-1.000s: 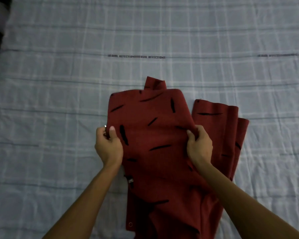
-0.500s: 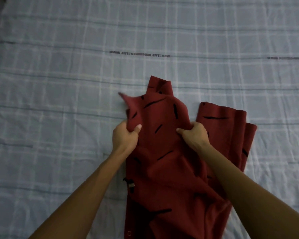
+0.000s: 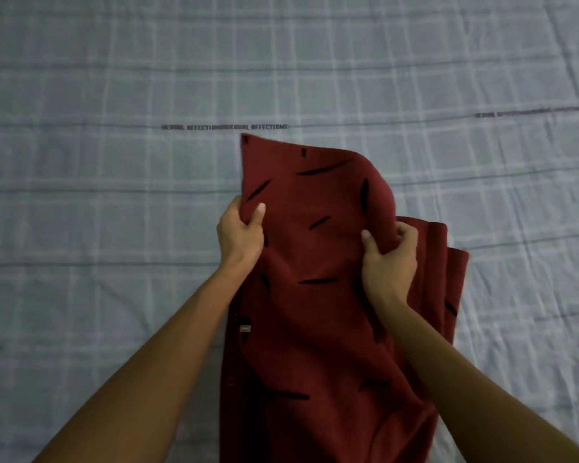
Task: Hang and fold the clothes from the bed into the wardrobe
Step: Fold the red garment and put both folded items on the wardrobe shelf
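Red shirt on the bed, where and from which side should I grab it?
Probably pinch its upper side edges, from each side, where the left hand and right hand grip: the red shirt is limp, so two edges keep it spread.

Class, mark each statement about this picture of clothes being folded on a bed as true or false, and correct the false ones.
1. The left hand and the right hand both grip the red garment. True.
2. The garment is plain, with no pattern. False: black dashes are scattered over it.
3. The bedsheet is checked and carries printed lettering. True.
4. A hanger lies beside the garment. False: no hanger is in view.
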Demonstrator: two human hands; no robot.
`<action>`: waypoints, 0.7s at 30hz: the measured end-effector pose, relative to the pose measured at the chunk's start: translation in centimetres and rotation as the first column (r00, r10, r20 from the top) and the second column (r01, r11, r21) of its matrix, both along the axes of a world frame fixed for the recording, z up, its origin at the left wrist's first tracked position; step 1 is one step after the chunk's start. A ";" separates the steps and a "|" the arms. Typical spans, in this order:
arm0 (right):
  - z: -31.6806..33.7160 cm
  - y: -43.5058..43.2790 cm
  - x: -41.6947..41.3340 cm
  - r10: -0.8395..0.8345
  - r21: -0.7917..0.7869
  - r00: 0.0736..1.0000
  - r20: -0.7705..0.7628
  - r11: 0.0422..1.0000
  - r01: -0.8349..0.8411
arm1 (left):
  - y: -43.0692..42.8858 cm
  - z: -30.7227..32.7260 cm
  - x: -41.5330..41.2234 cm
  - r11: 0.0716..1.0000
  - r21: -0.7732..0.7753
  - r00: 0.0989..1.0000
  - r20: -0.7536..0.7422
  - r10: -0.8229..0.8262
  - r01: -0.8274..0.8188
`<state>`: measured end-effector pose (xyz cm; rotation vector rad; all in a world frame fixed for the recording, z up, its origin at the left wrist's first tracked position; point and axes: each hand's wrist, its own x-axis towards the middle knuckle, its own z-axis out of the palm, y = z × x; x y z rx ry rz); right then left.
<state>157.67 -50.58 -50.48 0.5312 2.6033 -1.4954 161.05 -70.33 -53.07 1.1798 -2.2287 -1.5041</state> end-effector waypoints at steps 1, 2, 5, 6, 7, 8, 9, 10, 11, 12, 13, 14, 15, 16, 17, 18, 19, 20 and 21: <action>-0.5 -0.3 0.0 0.054 0.030 0.998 -0.012 0.998 -0.053 | -0.3 -0.9 -0.2 0.999 -0.028 0.998 0.048 0.036 -0.035; -0.9 -0.6 0.2 0.132 0.111 0.991 -0.034 0.986 -0.127 | -0.4 -1.5 -0.5 0.997 -0.053 0.993 0.101 0.068 -0.063; -2.5 -1.3 1.0 0.438 0.467 0.892 -0.115 0.816 -0.340 | -0.3 -1.7 -1.5 0.966 -0.251 0.965 0.230 0.124 -0.065; -2.9 -1.6 1.4 0.543 0.531 0.832 -0.109 0.740 -0.414 | -0.1 -1.2 -1.5 0.934 -0.356 0.970 0.212 0.122 -0.040; -3.3 -1.8 1.9 0.644 0.556 0.762 -0.061 0.656 -0.510 | 0.3 -0.5 -1.2 0.892 -0.452 0.987 0.146 0.072 0.002; -3.5 -2.0 2.3 0.727 0.543 0.686 0.021 0.568 -0.619 | 0.9 0.0 -0.8 0.845 -0.530 0.997 0.074 -0.035 0.069; -3.8 -2.3 2.7 0.782 0.494 0.613 0.111 0.492 -0.717 | 1.7 0.3 -0.1 0.797 -0.580 0.984 0.044 -0.172 0.165; -3.9 -2.4 2.9 0.808 0.427 0.563 0.171 0.454 -0.782 | 2.7 0.4 0.8 0.753 -0.593 0.948 0.062 -0.311 0.286; -4.0 -2.5 2.9 0.817 0.364 0.547 0.185 0.460 -0.810 | 3.6 0.1 1.7 0.710 -0.560 0.892 0.136 -0.430 0.428; -3.9 -2.5 2.8 0.811 0.297 0.564 0.158 0.505 -0.810 | 4.3 -0.4 2.5 0.666 -0.488 0.821 0.245 -0.516 0.564; -3.5 -2.4 2.7 0.786 0.228 0.609 0.107 0.577 -0.784 | 4.8 -1.0 3.3 0.618 -0.405 0.739 0.364 -0.566 0.673; -2.9 -2.1 2.7 0.740 0.173 0.670 0.051 0.654 -0.736 | 4.9 -1.7 4.0 0.573 -0.349 0.667 0.467 -0.580 0.742; -2.4 -1.4 2.8 0.674 0.153 0.739 -0.005 0.731 -0.665 | 4.9 -2.2 4.4 0.537 -0.333 0.624 0.536 -0.569 0.775; -2.0 -0.3 2.9 0.588 0.180 0.806 -0.060 0.801 -0.571 | 4.9 -2.3 4.5 0.511 -0.341 0.604 0.584 -0.543 0.789; -1.6 1.1 3.3 0.487 0.227 0.868 -0.102 0.860 -0.456 | 5.1 -2.1 4.4 0.489 -0.356 0.592 0.625 -0.509 0.796; -1.4 2.9 3.9 0.367 0.273 0.923 -0.115 0.905 -0.325 | 5.4 -1.5 4.1 0.471 -0.370 0.583 0.659 -0.475 0.801; -1.3 4.9 4.6 0.235 0.307 0.968 -0.089 0.931 -0.197 | 6.0 -0.8 3.8 0.463 -0.384 0.584 0.678 -0.446 0.799; -1.3 6.9 5.4 0.113 0.335 0.993 -0.019 0.937 -0.100 | 6.7 0.0 3.7 0.466 -0.403 0.601 0.667 -0.440 0.788; -1.3 8.7 6.4 0.014 0.362 0.996 0.086 0.931 -0.044 | 7.7 0.7 3.9 0.469 -0.422 0.623 0.632 -0.462 0.776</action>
